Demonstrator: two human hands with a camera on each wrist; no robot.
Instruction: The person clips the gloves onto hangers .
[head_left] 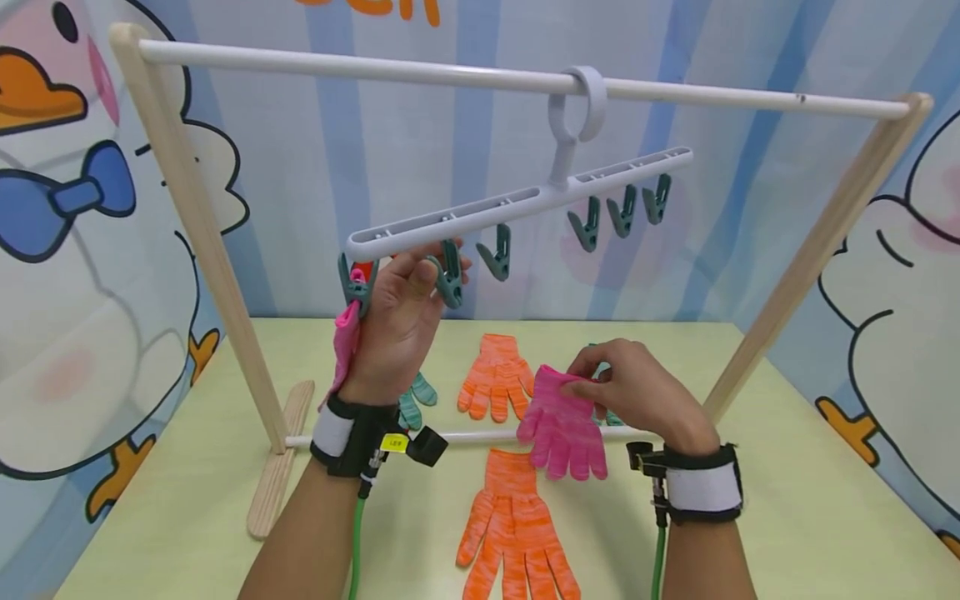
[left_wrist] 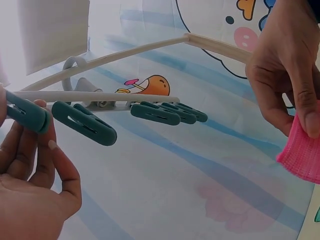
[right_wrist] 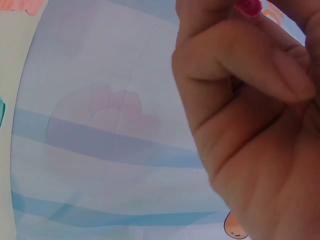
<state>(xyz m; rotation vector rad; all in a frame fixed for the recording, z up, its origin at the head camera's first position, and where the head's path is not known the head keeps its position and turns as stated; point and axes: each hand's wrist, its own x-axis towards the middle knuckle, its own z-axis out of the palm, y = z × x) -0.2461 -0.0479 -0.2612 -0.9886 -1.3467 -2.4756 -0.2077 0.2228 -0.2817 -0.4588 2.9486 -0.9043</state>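
Observation:
My left hand point(head_left: 405, 325) pinches a dark green clothespin point(head_left: 450, 275), second from the left on the grey clip hanger point(head_left: 450, 221). In the left wrist view, my thumb and fingers point(left_wrist: 65, 170) are around this clothespin point(left_wrist: 27, 112). Beside that wrist, a pink glove point(head_left: 345, 337) hangs from the leftmost clothespin point(head_left: 358, 287), partly hidden by the hand. Lower right, my right hand point(head_left: 637, 392) holds another pink glove point(head_left: 566, 425) by its cuff, fingers pointing down. The cuff point(left_wrist: 302, 155) also shows in the left wrist view. Several more clothespins point(head_left: 498, 252) hang without gloves.
The hanger hooks over a white rod point(head_left: 337, 67) between wooden posts point(head_left: 202, 242). On the pale table point(head_left: 187, 517) lie two orange gloves point(head_left: 513, 525), and a green glove point(head_left: 416, 400) partly behind my left wrist. More green shows behind my right hand. A wooden foot point(head_left: 277, 475) stands left.

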